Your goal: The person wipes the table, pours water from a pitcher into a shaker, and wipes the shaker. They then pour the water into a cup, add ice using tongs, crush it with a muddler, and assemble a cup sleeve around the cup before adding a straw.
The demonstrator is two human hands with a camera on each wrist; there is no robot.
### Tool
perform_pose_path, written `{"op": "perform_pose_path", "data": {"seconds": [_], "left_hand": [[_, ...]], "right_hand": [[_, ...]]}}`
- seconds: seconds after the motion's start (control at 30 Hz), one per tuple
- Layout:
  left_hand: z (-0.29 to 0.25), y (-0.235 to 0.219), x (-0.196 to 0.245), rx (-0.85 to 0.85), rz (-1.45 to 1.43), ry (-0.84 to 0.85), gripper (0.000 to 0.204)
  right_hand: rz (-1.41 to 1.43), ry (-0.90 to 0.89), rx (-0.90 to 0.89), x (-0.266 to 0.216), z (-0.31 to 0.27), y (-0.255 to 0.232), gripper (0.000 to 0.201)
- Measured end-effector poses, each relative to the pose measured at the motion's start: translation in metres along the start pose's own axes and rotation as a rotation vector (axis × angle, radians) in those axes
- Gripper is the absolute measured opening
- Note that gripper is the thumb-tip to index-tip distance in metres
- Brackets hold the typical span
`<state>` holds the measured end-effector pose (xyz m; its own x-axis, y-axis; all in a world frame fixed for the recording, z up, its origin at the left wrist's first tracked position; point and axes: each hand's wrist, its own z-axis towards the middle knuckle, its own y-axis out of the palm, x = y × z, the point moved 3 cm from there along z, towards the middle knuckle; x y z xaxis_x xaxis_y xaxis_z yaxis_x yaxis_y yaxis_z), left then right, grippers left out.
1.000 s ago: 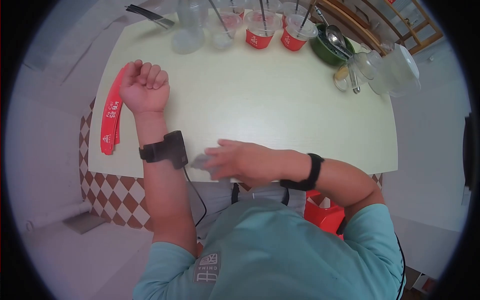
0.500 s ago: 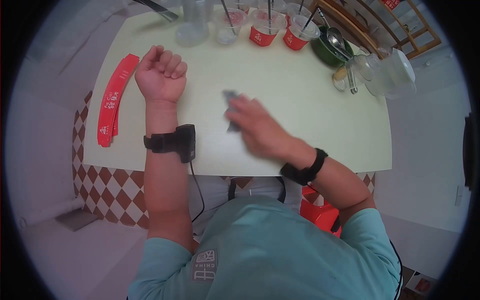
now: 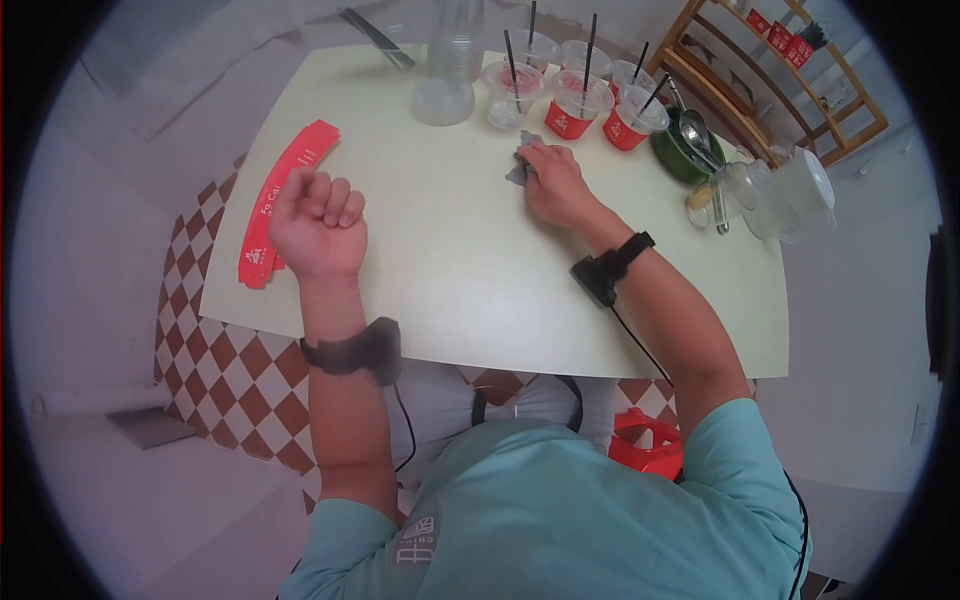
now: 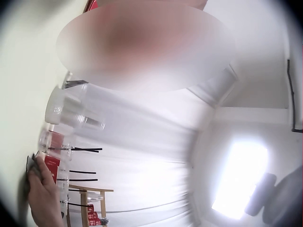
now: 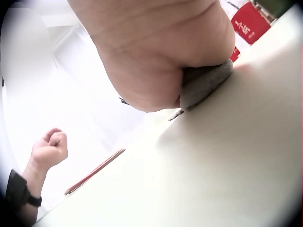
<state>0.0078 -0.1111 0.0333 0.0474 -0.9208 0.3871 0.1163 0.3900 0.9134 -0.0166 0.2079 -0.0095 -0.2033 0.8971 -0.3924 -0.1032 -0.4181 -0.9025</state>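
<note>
In the head view my right hand (image 3: 558, 190) presses a grey cloth (image 3: 517, 175) against the pale tabletop (image 3: 460, 280), just in front of the plastic cups. From the right wrist, the cloth (image 5: 206, 87) shows bunched beneath the palm, flat along the table. My left hand (image 3: 320, 225) is turned palm up with fingers loosely curled and nothing in it. It is beside a stack of red printed paper strips (image 3: 296, 158) at the left of the table, overlapping them in this view.
Lidded cups with red sleeves (image 3: 570, 122) and black straws stand along the far side. Left of them is a tall clear container (image 3: 445, 98); right, a green bowl (image 3: 675, 160) with ladles and a clear jug (image 3: 795, 200). Black straws (image 3: 375, 38) lie at the far left corner.
My right hand has swept the cloth from the near edge away and to the right, up to the cups. The left hand stays palm up and has drawn slightly nearer the body. The head view has shifted.
</note>
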Motion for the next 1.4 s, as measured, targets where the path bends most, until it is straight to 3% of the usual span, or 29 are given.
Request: {"op": "perform_pose_path", "data": {"seconds": [0.2,0.37,0.43,0.47,0.5,0.53,0.57,0.6,0.63,0.67,0.73,0.97,1.07,1.13,1.23,1.4], "left_hand": [[-0.037,-0.035,0.028,0.083,0.102,0.044,0.024],[-0.026,-0.041,0.022,0.167,0.153,0.025,0.023],[-0.009,-0.033,0.019,0.182,0.319,0.044,0.019],[-0.001,-0.031,0.019,0.159,0.645,0.03,0.016],[0.007,-0.03,0.019,0.133,0.972,0.019,0.014],[0.015,-0.033,0.019,0.055,1.225,-0.124,0.028],[0.021,-0.035,0.018,0.055,1.223,-0.121,0.028],[0.024,-0.027,0.012,-0.163,1.547,-0.047,0.04],[0.026,-0.02,0.004,-0.399,1.859,0.033,0.054],[0.029,-0.016,-0.004,-0.402,1.859,0.033,0.054],[0.032,-0.009,-0.025,-0.569,2.017,-0.071,0.072],[0.07,-0.007,-0.051,-0.737,2.191,-0.155,0.056],[0.103,-0.022,-0.049,-0.608,2.154,-0.041,0.039],[0.126,-0.035,-0.041,-0.346,2.199,0.032,0.027],[0.159,-0.053,-0.026,-0.234,2.154,0.112,0.025],[0.199,-0.073,-0.008,-0.14,2.091,-0.006,0.028]], "right_hand": [[0.034,-0.195,-0.007,-0.06,0.047,0.042,0.052],[0.266,-0.54,-0.217,-0.144,0.036,0.067,0.051],[0.221,-0.554,-0.169,-0.15,0.03,0.072,0.053],[0.178,-0.55,-0.136,-0.154,0.026,0.074,0.056],[0.176,-0.553,-0.133,-0.156,0.021,0.069,0.056],[0.118,-0.458,-0.076,-0.154,0.018,0.057,0.057],[0.061,-0.361,-0.02,-0.152,0.016,0.046,0.058],[0.06,-0.362,-0.02,-0.152,0.015,0.04,0.058],[0.078,-0.238,-0.011,-0.149,0.015,0.035,0.056],[0.096,-0.113,0.001,-0.144,0.015,0.031,0.055],[0.179,-0.086,0.003,-0.127,0.013,0.032,0.053],[0.336,-0.145,-0.117,-0.097,0.003,0.023,0.047],[0.352,-0.158,-0.09,-0.096,-0.005,0.023,0.041],[0.366,-0.157,-0.079,-0.092,-0.009,0.025,0.039],[0.398,-0.153,-0.055,-0.091,-0.013,0.026,0.035],[0.415,-0.129,-0.113,-0.095,-0.013,0.019,0.029]]}}
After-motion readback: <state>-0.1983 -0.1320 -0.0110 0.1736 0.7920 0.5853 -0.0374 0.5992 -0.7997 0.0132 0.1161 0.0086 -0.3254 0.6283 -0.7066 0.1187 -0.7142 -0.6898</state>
